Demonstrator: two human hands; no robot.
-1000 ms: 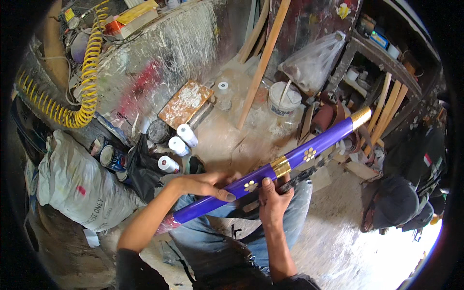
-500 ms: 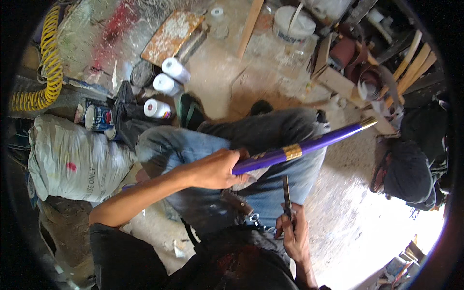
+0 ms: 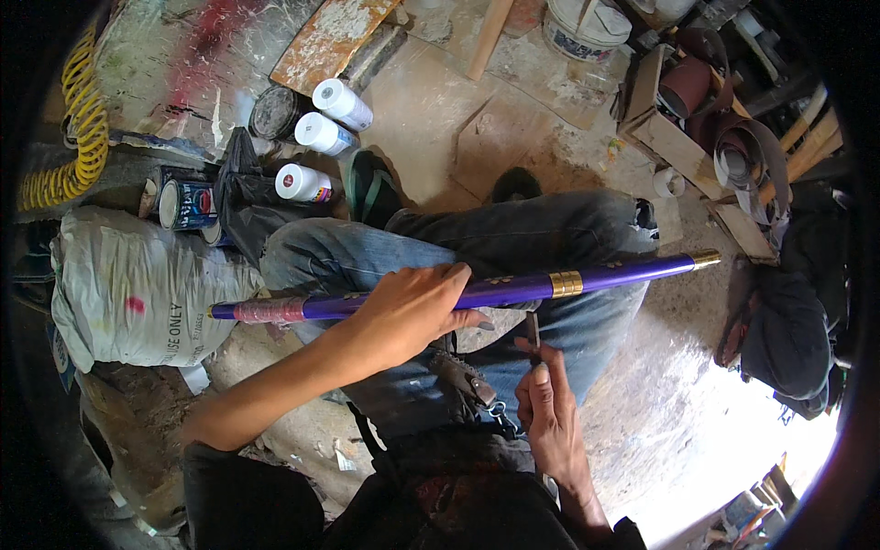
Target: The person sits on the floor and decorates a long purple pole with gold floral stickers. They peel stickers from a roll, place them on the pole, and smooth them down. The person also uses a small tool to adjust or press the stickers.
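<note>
My left hand [image 3: 408,307] is wrapped round a long purple rod [image 3: 628,273], which lies almost level across my lap. A gold band [image 3: 566,284] circles it right of the hand, and a gold tip [image 3: 705,259] ends it on the right. Toward its left end a pinkish wrapping [image 3: 269,312] covers a stretch of it. Just below the rod, my right hand [image 3: 552,412] grips a narrow, flat, dark blade-like tool [image 3: 533,332] pointing up at it. Whether the tool's tip touches the rod I cannot tell; its lower part is hidden by my fingers.
Spray cans [image 3: 321,133] and a paint tin [image 3: 186,203] stand on the left, near a stuffed white sack [image 3: 151,284]. A white bucket [image 3: 587,32] sits at the back. Sandpaper rolls [image 3: 687,87] fill a wooden box at right, beside a dark cloth bundle [image 3: 784,321].
The purple rod has turned closer to level, and its wrapped left end now shows. My right hand has come up with the tool, nearer the rod.
</note>
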